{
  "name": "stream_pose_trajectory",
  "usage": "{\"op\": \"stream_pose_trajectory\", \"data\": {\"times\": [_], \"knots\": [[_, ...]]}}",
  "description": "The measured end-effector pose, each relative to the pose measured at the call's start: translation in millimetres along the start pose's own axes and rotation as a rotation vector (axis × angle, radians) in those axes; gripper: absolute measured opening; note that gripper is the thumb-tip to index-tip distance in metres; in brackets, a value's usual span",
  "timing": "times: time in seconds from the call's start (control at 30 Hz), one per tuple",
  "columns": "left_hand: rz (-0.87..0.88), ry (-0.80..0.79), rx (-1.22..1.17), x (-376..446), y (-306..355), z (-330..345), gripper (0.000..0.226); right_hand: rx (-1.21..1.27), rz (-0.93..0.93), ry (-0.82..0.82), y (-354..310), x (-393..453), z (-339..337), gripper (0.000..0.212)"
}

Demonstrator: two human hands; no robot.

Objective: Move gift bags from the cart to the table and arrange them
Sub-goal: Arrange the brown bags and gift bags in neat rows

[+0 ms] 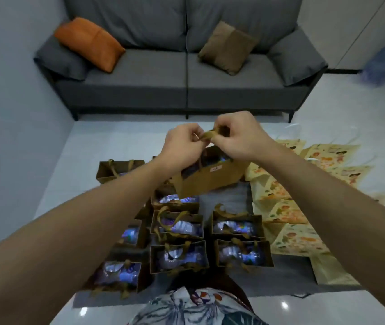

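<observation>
A brown paper gift bag point(206, 178) hangs tilted from its tan ribbon handles point(210, 134), which both hands pinch together at the top; the left grip point(184, 141) and right grip point(236, 134) meet on the ribbon. Its mouth is open, with shiny purple-and-silver contents inside and a small label on its side. Below the grip, more brown gift bags point(178, 225) stand upright in rows on the grey worktop point(224, 199), open-topped, with the same shiny contents and limp ribbon handles. A bare patch of worktop lies right under the held bag.
</observation>
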State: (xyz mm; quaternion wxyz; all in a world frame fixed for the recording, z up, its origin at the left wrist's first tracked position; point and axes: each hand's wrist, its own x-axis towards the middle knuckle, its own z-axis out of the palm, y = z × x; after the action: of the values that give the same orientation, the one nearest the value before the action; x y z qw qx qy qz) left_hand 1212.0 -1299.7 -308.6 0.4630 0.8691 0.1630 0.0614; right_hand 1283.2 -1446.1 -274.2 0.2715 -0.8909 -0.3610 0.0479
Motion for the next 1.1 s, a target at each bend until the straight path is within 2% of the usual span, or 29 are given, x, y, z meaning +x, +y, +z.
{"op": "stream_pose_trajectory", "data": {"times": [0.13,0.27,0.37,0.5,0.57,0.67,0.77,0.9,0.97,1.1], "knots": [[-0.03,0.126,-0.198,-39,-9,-65,0.007,0.003,-0.013,0.002,-64,-12,14,0.001],[-0.017,0.239,-0.323,-90,-28,-126,0.013,0.09,0.016,-0.022,-132,-30,54,0.006],[-0.041,0.293,-0.236,-129,-53,-173,0.014,0.172,0.031,-0.096,-179,-41,91,0.009],[-0.069,0.341,0.008,-189,-90,-229,0.009,0.233,-0.057,-0.093,-245,-59,133,0.015],[-0.112,0.341,0.123,-219,-110,-249,0.006,0.242,-0.11,-0.122,-276,-74,162,0.015],[-0.204,0.31,0.164,-258,-141,-266,0.007,0.285,-0.111,-0.192,-308,-102,215,0.021],[-0.267,0.293,0.178,-285,-176,-267,0.006,0.218,-0.048,-0.303,-306,-133,265,0.04],[-0.342,0.293,0.2,-306,-212,-259,0.01,0.132,-0.048,-0.481,-265,-164,305,0.034],[-0.39,0.29,0.189,-316,-228,-254,0.01,0.137,-0.091,-0.474,-250,-171,316,0.032],[-0.523,0.315,0.134,-332,-258,-238,0.011,0.141,0.018,-0.44,-233,-167,336,0.028]]}}
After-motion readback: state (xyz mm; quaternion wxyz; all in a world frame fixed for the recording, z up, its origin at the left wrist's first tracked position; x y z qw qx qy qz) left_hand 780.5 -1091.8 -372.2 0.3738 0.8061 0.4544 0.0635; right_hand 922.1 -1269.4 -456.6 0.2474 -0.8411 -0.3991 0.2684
